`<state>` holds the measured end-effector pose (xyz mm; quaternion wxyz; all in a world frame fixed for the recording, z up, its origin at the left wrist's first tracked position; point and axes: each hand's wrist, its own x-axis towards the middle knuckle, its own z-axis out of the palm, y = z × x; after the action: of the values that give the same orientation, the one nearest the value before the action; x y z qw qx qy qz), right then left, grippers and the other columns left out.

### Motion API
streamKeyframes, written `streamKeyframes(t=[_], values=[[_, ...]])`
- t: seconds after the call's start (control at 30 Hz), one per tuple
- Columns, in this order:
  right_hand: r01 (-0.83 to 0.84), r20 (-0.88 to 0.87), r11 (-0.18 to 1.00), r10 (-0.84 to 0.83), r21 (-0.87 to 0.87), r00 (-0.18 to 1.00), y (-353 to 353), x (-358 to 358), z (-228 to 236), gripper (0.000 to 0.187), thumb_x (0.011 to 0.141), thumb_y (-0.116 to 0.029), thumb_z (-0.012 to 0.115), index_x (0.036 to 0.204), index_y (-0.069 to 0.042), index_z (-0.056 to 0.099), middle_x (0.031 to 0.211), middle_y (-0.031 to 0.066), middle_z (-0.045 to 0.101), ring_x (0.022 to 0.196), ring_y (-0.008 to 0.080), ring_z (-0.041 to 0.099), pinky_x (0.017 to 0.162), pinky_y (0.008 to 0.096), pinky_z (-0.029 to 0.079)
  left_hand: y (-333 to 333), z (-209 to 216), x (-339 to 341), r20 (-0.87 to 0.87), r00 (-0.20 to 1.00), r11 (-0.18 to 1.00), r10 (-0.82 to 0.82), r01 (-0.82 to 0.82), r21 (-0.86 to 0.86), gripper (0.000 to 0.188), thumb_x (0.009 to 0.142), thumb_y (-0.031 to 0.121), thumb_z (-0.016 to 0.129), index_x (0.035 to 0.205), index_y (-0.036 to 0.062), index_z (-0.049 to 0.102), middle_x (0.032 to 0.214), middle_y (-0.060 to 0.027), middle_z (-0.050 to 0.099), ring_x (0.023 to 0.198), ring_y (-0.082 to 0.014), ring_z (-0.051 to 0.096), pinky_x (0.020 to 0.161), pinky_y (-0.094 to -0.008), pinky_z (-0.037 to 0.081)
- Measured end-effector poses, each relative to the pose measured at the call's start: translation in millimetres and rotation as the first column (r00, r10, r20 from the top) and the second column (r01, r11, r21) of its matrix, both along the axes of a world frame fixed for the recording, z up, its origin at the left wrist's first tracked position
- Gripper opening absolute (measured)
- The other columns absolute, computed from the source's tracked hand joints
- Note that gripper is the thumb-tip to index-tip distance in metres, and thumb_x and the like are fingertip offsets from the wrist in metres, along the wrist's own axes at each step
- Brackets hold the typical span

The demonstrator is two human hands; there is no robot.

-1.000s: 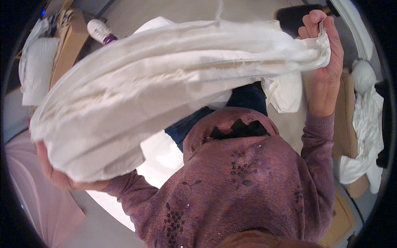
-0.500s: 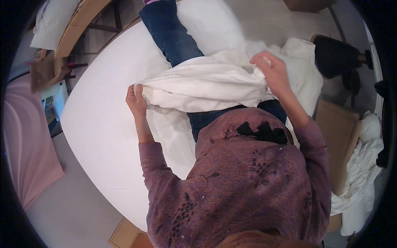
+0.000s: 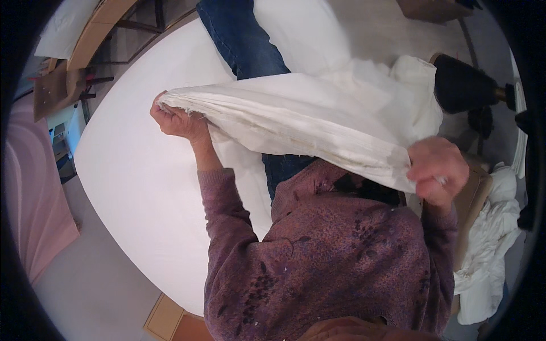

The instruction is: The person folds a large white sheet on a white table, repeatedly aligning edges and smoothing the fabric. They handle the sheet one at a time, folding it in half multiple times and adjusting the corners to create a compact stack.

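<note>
Stretching between both hands, a folded white cotton cloth [image 3: 296, 125] is held taut above the lap. The right hand [image 3: 437, 170] is clenched on the cloth's near corner, close to the mauve knitted sweater [image 3: 330, 256]. The left hand [image 3: 177, 120] is closed around the opposite end, raised over the white round-cornered mattress [image 3: 131, 170]. Blue denim trousers [image 3: 242, 40] are seen stretched across the mattress beyond the cloth. A crumpled heap of white linen [image 3: 489, 256] is seen at the right.
</note>
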<state>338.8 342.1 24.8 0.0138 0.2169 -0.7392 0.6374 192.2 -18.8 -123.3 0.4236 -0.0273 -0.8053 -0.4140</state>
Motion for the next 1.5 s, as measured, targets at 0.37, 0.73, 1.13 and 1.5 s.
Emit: streamKeyframes(t=[0.37,0.73,1.13,1.5], values=[[-0.112,0.363,0.983,0.053,0.143,0.930,-41.2,8.2,-94.4,0.012,0.072,-0.010,0.062,0.079,-0.003,0.056,0.069,0.0092,0.058,0.061,0.0205,0.057,0.055,0.0271,0.042,11.6,-57.3,3.2,0.538,0.839,0.981,-0.084,0.166,-0.105,0.015,0.083,0.009,0.041,0.092,-0.0002,0.050,0.073,-0.0168,0.056,0.064,-0.0277,0.056,0.059,-0.0338,0.043],[-0.083,0.412,0.994,0.045,0.076,0.910,-44.6,12.3,-102.9,0.010,0.072,-0.009,0.061,0.079,-0.003,0.056,0.070,0.0075,0.058,0.062,0.0175,0.057,0.057,0.0257,0.042,7.6,9.0,42.2,0.399,0.913,0.992,-0.083,0.040,0.116,0.020,0.084,0.010,0.043,0.096,-0.0018,0.053,0.086,-0.0090,0.056,0.073,-0.0148,0.053,0.063,-0.0235,0.042],[-0.058,0.408,0.997,0.030,0.059,0.913,-44.3,11.6,-103.1,0.009,0.072,-0.007,0.060,0.078,-0.002,0.055,0.070,0.0086,0.058,0.064,0.0187,0.057,0.057,0.0261,0.042,51.4,24.7,57.6,0.638,0.634,0.862,-0.437,0.094,0.498,0.022,0.085,0.019,0.050,0.073,0.0013,0.050,0.054,0.0013,0.044,0.048,-0.0036,0.037,0.044,-0.0168,0.029],[-0.030,0.436,0.998,0.001,0.061,0.900,-44.7,13.4,-106.3,0.008,0.074,-0.006,0.058,0.079,0.000,0.056,0.071,0.0083,0.058,0.066,0.0160,0.057,0.061,0.0241,0.042,36.3,12.5,48.6,0.577,0.780,0.965,-0.244,0.140,0.220,0.031,0.087,0.019,0.048,0.062,0.0012,0.044,0.050,0.0008,0.040,0.048,-0.0066,0.032,0.044,-0.0217,0.030]])
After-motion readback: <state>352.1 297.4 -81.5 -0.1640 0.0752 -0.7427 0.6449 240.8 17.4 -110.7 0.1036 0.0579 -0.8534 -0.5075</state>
